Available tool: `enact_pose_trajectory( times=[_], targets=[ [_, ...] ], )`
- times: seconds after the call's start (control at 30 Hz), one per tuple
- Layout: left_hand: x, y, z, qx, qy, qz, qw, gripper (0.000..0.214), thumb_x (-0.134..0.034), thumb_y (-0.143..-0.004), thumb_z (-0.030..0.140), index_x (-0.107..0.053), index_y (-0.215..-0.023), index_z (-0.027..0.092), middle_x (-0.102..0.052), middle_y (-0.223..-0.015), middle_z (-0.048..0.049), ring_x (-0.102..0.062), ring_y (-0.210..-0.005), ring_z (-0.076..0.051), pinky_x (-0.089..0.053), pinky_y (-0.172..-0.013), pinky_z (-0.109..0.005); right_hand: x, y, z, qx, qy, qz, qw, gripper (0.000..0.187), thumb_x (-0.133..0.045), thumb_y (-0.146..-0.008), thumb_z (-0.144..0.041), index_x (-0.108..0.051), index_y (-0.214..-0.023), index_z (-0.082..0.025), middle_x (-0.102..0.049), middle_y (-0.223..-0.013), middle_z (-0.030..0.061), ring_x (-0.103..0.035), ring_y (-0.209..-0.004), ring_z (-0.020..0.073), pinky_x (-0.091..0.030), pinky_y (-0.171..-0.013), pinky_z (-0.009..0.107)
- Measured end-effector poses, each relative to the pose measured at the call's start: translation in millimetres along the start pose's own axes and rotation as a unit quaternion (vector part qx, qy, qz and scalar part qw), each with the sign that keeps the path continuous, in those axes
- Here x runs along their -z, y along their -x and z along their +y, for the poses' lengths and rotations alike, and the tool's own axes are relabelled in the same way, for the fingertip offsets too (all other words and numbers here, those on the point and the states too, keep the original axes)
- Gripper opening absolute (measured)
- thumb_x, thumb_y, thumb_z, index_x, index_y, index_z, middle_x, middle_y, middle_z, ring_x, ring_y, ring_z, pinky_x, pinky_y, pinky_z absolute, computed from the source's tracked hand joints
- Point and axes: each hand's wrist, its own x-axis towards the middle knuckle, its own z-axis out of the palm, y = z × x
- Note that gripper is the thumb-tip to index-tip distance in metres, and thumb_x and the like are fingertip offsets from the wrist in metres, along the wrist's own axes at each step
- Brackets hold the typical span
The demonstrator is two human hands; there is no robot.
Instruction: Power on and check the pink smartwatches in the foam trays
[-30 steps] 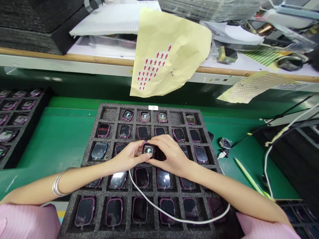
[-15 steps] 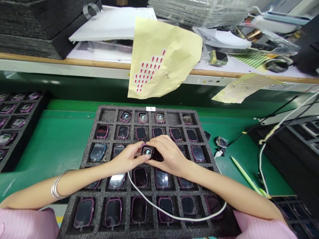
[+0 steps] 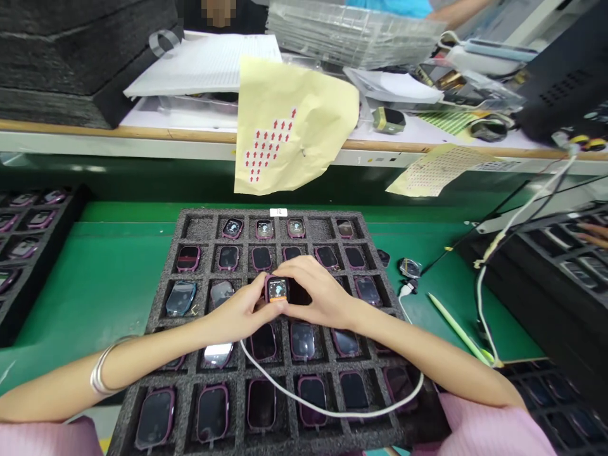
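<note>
A black foam tray (image 3: pixel 161 297) with a grid of pockets lies on the green mat and holds several purple-edged smartwatch bodies. Over its middle, my left hand (image 3: pixel 235 310) and my right hand (image 3: pixel 318 294) pinch one lit smartwatch (image 3: pixel 277 289) between their fingertips, screen facing up. A white cable (image 3: pixel 304 399) runs from under the watch, loops across the lower pockets and leaves to the right.
A yellow sheet of red arrow stickers (image 3: pixel 285 126) hangs from the bench edge behind. Another watch tray (image 3: pixel 28 228) sits at left. Loose small parts (image 3: pixel 408 269) and a green pen (image 3: pixel 456 326) lie right of the tray, beside cables and dark trays (image 3: pixel 560 266).
The camera has tilted up and shifted slightly. Both hands stay on the watch, whose screen now shows an orange band at the bottom. Another person's fingers have appeared at the right edge.
</note>
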Motion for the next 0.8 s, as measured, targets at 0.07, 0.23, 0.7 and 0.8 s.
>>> enact_pose_trajectory(
  times=[0.07,0.23,0.7,0.8],
  targets=[
    [-1.0,0.8,0.6,0.013,0.006,-0.024,1.000,0.051,-0.062,-0.081,0.043,-0.042,-0.120,0.017,-0.056,-0.089,-0.0021,-0.053,-0.075,-0.016,-0.046,-0.066,-0.027,18.1,-4.3,15.8,-0.022,-0.022,0.029,0.999,0.039,-0.071,-0.080,-0.036,-0.053,-0.111,-0.020,-0.061,-0.107,0.0089,-0.057,-0.101,0.0252,-0.046,-0.089,0.042],
    [-2.6,-2.5,4.9,0.041,0.011,-0.050,0.998,0.057,-0.064,-0.079,0.042,-0.039,-0.123,0.016,-0.056,-0.085,-0.0011,-0.046,-0.061,-0.010,-0.041,-0.055,-0.024,56.2,-3.6,81.6,-0.139,0.149,0.073,0.976,0.040,-0.075,-0.075,-0.036,-0.060,-0.107,-0.018,-0.055,-0.115,0.0133,-0.051,-0.110,0.0312,-0.042,-0.094,0.050],
    [-26.1,-39.3,21.5,0.075,0.128,-0.090,0.985,0.030,-0.065,-0.080,0.032,-0.047,-0.097,0.015,-0.061,-0.093,-0.0048,-0.044,-0.045,-0.003,-0.032,-0.035,-0.015,125.1,23.0,127.0,-0.221,0.223,-0.188,0.931,0.044,-0.073,-0.074,-0.034,-0.064,-0.115,-0.019,-0.055,-0.124,0.0133,-0.053,-0.114,0.0325,-0.045,-0.092,0.044],
    [-24.1,-43.1,15.0,0.068,0.146,-0.120,0.980,0.031,-0.066,-0.079,0.031,-0.048,-0.098,0.014,-0.061,-0.102,-0.0089,-0.046,-0.046,-0.003,-0.035,-0.034,-0.014,116.4,22.1,125.6,-0.242,0.242,-0.177,0.923,0.041,-0.072,-0.075,-0.030,-0.062,-0.113,-0.018,-0.056,-0.121,0.0147,-0.054,-0.110,0.0345,-0.046,-0.088,0.045]
  ],
)
